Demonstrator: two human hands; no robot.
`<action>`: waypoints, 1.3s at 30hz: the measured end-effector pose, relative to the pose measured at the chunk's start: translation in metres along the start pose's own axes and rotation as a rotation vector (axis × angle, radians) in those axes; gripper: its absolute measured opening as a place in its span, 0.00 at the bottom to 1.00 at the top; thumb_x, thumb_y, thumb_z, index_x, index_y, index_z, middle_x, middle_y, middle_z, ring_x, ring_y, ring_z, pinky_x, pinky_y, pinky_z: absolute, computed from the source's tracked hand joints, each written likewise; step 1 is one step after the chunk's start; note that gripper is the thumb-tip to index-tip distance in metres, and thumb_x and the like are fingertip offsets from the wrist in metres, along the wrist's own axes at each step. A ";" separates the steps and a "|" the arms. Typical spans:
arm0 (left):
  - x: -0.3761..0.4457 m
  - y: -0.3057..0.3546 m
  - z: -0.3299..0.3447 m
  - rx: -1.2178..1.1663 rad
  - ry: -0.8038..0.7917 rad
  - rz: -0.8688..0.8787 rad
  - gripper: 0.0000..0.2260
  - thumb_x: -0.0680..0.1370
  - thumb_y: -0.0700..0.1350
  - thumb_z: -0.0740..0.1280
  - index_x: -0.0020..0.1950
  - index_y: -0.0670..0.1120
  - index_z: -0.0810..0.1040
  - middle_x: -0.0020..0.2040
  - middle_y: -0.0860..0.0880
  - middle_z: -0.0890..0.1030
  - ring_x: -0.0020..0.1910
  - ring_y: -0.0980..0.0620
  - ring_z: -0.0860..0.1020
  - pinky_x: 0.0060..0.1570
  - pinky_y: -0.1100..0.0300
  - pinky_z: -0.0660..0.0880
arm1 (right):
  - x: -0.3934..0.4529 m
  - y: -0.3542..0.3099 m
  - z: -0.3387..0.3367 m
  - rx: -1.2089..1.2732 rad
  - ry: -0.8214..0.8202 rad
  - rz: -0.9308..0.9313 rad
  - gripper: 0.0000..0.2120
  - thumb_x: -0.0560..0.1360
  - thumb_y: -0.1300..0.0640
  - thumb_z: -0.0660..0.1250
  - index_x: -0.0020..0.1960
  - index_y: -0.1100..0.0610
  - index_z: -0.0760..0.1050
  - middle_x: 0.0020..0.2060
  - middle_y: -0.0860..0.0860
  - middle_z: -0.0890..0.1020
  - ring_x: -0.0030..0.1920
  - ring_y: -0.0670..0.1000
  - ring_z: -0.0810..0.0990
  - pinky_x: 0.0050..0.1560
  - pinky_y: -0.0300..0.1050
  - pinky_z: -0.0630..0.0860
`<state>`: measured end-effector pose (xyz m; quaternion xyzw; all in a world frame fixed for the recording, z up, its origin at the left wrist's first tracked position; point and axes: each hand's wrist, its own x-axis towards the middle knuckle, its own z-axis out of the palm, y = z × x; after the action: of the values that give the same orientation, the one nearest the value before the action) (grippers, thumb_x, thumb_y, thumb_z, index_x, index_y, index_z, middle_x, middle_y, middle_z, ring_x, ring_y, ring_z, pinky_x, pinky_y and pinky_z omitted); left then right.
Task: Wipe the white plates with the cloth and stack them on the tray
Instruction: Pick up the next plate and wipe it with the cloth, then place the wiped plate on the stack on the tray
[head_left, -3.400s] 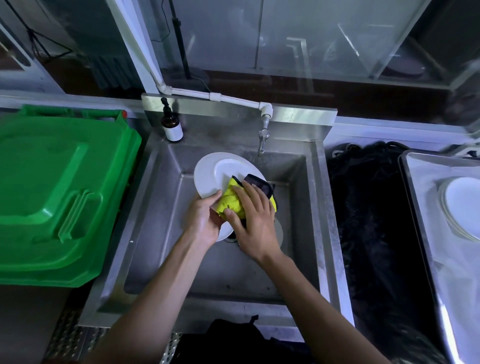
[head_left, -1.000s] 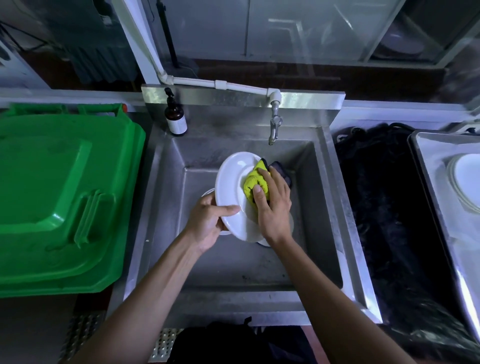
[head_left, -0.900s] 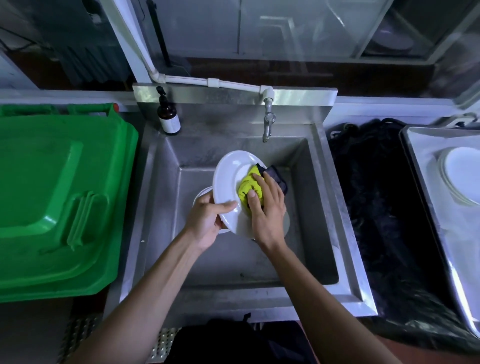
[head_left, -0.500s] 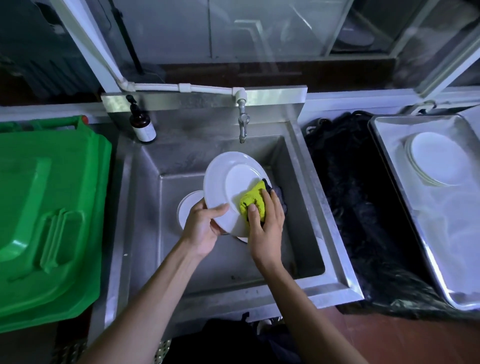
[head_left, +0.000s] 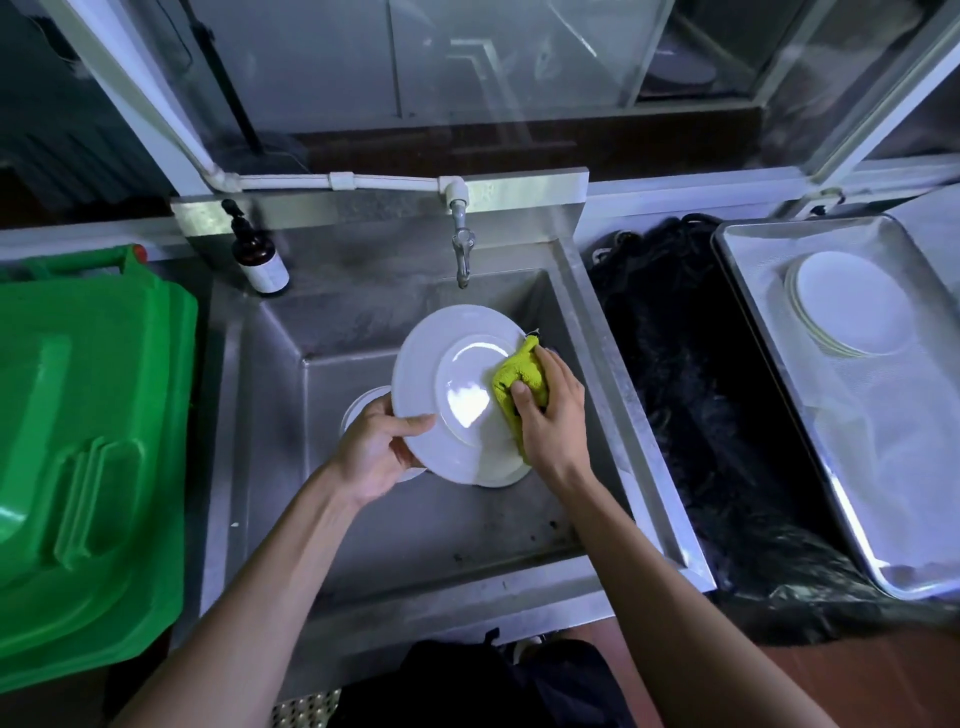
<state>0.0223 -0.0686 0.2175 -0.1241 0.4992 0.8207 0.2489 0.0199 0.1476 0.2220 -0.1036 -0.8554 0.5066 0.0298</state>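
Left hand (head_left: 382, 444) grips, thumb on top; right hand (head_left: 550, 410) curled (fingers pressing), forearms converging.

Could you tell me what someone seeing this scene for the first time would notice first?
Probably the white plate held tilted over the middle of the steel sink, gripped at its edge by the left hand while the right hand presses a bright yellow-green cloth against it. Next, the big green bin lid fills the far left, and a stack of white plates sits on the metal tray at the right.
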 end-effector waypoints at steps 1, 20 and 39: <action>0.000 0.003 -0.002 0.025 -0.015 -0.018 0.15 0.70 0.37 0.71 0.57 0.46 0.84 0.56 0.43 0.85 0.53 0.44 0.84 0.44 0.45 0.83 | 0.003 -0.001 -0.001 -0.015 -0.010 -0.013 0.25 0.82 0.52 0.64 0.78 0.51 0.65 0.76 0.47 0.66 0.76 0.49 0.59 0.76 0.60 0.60; 0.013 0.016 0.004 0.369 -0.005 -0.020 0.12 0.75 0.34 0.72 0.56 0.45 0.82 0.51 0.45 0.87 0.47 0.44 0.85 0.38 0.51 0.82 | 0.011 -0.024 0.016 -0.224 -0.097 -0.341 0.26 0.75 0.64 0.71 0.72 0.55 0.74 0.70 0.51 0.75 0.67 0.57 0.70 0.69 0.53 0.69; 0.070 0.036 0.131 1.742 0.051 0.440 0.23 0.76 0.36 0.63 0.65 0.58 0.77 0.33 0.53 0.68 0.41 0.39 0.77 0.33 0.53 0.65 | 0.055 0.024 -0.115 -0.333 0.085 -0.317 0.27 0.71 0.65 0.74 0.69 0.56 0.76 0.66 0.52 0.78 0.59 0.60 0.75 0.62 0.47 0.70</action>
<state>-0.0505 0.0529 0.2746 0.1889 0.9625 0.1771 0.0808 -0.0120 0.2692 0.2544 0.0074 -0.9307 0.3428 0.1276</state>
